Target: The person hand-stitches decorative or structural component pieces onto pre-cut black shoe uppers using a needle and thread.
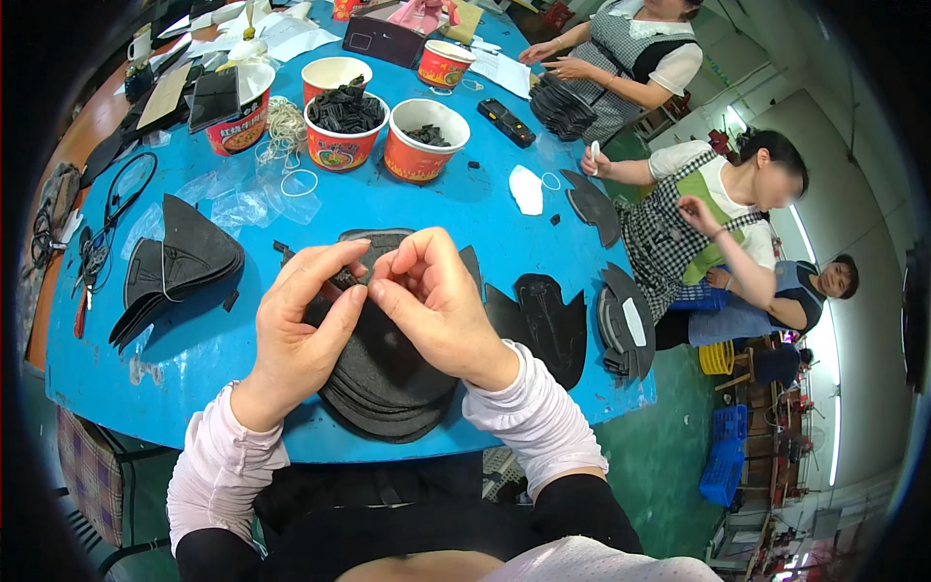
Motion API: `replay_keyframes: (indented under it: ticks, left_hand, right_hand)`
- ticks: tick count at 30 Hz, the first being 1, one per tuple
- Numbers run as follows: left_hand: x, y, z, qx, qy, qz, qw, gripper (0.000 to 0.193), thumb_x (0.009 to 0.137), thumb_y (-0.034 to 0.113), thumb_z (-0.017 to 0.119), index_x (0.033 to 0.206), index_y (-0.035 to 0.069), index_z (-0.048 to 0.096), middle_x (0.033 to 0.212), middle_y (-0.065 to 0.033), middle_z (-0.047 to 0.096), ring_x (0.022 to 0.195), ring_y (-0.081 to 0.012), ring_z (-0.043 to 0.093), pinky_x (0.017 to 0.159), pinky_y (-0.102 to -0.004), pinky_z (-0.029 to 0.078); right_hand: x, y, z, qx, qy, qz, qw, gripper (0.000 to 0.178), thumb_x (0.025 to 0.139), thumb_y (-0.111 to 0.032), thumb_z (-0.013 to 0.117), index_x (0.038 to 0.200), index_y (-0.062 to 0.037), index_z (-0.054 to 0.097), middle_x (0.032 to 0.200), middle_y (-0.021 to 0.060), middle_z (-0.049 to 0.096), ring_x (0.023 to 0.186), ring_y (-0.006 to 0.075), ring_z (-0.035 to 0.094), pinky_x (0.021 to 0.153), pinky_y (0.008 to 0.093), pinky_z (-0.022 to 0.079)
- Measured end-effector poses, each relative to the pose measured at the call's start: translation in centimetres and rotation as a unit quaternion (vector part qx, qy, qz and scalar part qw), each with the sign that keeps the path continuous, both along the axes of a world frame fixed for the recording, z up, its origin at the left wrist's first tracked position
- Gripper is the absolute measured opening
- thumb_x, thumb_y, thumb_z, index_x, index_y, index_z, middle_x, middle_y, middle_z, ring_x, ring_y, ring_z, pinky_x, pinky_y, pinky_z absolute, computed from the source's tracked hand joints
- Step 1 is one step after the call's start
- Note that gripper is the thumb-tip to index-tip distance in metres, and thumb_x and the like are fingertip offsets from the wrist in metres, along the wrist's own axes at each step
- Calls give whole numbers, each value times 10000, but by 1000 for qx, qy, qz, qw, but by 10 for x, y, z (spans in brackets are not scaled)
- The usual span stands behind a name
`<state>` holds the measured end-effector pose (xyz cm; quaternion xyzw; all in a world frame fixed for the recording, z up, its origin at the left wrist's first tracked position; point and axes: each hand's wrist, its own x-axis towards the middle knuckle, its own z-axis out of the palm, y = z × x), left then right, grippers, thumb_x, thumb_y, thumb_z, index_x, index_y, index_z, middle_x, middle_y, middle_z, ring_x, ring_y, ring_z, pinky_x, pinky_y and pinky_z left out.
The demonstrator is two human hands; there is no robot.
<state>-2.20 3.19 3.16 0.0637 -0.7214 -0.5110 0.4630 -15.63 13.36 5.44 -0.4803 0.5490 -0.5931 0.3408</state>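
Note:
My left hand [305,325] and my right hand [436,306] meet above a stack of dark grey, felt-like shaped pieces [388,388] at the table's near edge. A small black piece [346,278] sits between the left thumb and fingers. My right thumb and forefinger are pinched together right beside it; what they hold is hidden. To the left stands a bundle of black shaped pieces [184,257] with a band around it. Flat black cut pieces [551,325] lie to the right of the stack.
Paper tubs with small black pieces [346,113] [427,136] stand at the back of the blue table [194,388]. Scissors [89,267] lie at the left, clear plastic [242,199] nearer the middle. Co-workers [693,204] stand along the right side, beside more black stacks [626,320].

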Motion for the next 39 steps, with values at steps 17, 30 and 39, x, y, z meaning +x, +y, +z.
replay_keyframes:
  ticks: [17,30,39]
  left_hand:
    - [-1,0,-3,-28,-53,57,997,449,817,-80,602,1249,20,535,1022,-70,599,891,-121,560,778,-225,448]
    - [3,1,-3,107,-34,-55,992,343,827,-7,666,1164,50,628,1026,-22,511,819,-63,484,668,-168,401]
    - [0,-4,-3,4,2,19,1000,239,825,18,671,1061,23,634,1022,-71,568,862,-135,555,694,-213,458]
  right_hand:
    - [-13,3,4,-61,52,-76,994,227,868,-5,598,971,-16,395,874,40,542,721,64,523,608,217,445]
    - [10,-7,-12,-61,-116,-3,991,248,879,4,595,984,-65,380,941,35,535,829,51,517,721,185,446]
    - [11,-8,-12,-74,-107,-10,991,241,896,-31,602,983,-67,380,958,39,537,833,54,503,744,198,450]
